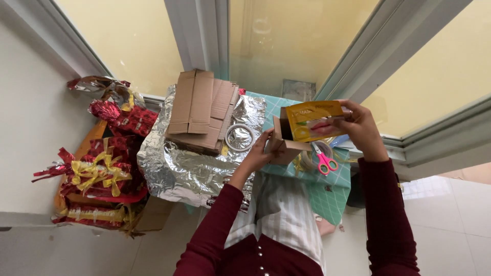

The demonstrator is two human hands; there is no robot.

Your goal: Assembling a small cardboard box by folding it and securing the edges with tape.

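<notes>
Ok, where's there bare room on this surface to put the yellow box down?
Bare green cutting mat shows at the near right corner, below the pink scissors. The foil sheet is open in front of the flattened cardboard. Around the tape roll and both hands it is crowded.

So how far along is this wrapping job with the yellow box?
Done, it seems: a stack of gifts wrapped in red foil with gold ribbon sits at the side. In hand: the right hand holds a small yellow box, its end open, while the left hand touches the flap. Left: the box is bare, and the silver foil, tape roll and pink scissors lie unused.
</notes>
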